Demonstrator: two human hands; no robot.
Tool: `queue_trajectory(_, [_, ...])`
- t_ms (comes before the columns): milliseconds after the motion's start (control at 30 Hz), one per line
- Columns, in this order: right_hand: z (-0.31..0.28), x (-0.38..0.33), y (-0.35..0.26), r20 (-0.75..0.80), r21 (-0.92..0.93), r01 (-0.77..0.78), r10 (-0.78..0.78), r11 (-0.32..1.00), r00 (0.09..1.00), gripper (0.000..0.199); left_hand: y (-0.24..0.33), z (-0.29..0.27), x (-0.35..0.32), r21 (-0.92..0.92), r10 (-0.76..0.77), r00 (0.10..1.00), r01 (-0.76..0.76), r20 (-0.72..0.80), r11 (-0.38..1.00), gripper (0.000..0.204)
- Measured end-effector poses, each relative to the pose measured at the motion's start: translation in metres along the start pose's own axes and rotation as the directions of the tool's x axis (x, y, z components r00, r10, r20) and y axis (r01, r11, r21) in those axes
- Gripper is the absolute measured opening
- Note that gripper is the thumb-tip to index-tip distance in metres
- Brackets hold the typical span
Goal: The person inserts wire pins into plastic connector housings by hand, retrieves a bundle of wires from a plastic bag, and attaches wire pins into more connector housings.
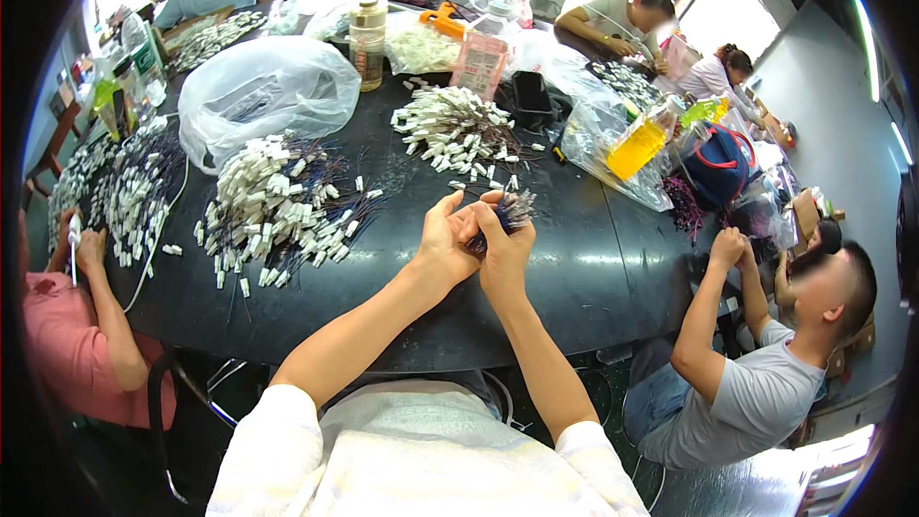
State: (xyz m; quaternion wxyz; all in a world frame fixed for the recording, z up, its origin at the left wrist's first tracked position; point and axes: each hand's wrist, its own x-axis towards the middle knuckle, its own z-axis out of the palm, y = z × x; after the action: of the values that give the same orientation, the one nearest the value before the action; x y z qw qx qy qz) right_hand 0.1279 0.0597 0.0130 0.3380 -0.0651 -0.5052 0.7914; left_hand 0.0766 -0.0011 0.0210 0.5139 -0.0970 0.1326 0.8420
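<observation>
Dark round worktop (584, 268) fills the middle, people seated around it. Person in a grey shirt (766, 393) sits at the right edge, hands raised together near the rim. Person in a pink shirt (67, 345) sits at the left, holding something small and white, too small to tell what. More people at the far side.

Clear plastic bag (268, 86) lies far left of centre, crumpled, something dark inside. Just in front of it a big heap of white connectors with dark wires (278, 215), spread loosely. A second, smaller heap (455, 124) lies far centre. Another spread of connectors (124, 187) sits by the left rim. Blue bag (718, 165) with a red handle stands at the right, a yellow bottle (639, 146) in clear plastic just beside it. Clear jar (367, 41) stands upright at the far centre.

Both hands meet above the worktop, near the front middle. Right hand (505, 254) is closed around a wire bundle (507, 215), dark wires with pale tips fanning out above the fist. Left hand (445, 239) is partly curled, fingers (469, 206) touching the bundle's upper end and the right hand's fingers; whether it pinches a wire, cannot tell. Bundle is off the worktop, held between the two heaps and the near rim.
</observation>
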Motion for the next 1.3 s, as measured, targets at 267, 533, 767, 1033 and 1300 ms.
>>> queue_trajectory(267, [-0.003, 0.014, -0.009, -0.049, -0.217, 0.012, -0.024, 0.976, 0.998, 0.024, -0.013, -0.018, 0.007, -0.002, 0.149, 0.989, -0.149, -0.025, 0.989, 0.040])
queue_trajectory(533, [-0.043, 0.036, 0.019, -0.033, -0.135, -0.088, 0.084, 0.987, 0.996, 0.028, 0.001, -0.051, -0.049, 0.542, 0.264, 0.964, -0.198, -0.045, 0.817, 0.019])
queue_trajectory(767, [-0.015, 0.031, 0.015, 0.067, 0.284, -0.439, 0.440, 0.852, 0.896, 0.025, 0.009, -0.045, -0.051, 0.938, 0.235, 0.966, -0.176, 0.107, 0.298, 0.016])
queue_trajectory(1033, [-0.003, 0.021, 0.011, 0.083, 0.201, -0.447, 0.439, 0.872, 0.895, 0.028, 0.006, -0.040, -0.041, 0.958, 0.368, 0.906, -0.265, 0.210, 0.107, 0.019])
queue_trajectory(1300, [-0.044, 0.041, 0.027, 0.141, -0.188, -0.126, 0.154, 0.974, 0.978, 0.029, 0.032, -0.043, -0.032, 0.778, 0.330, 0.744, -0.389, 0.581, -0.493, 0.009])
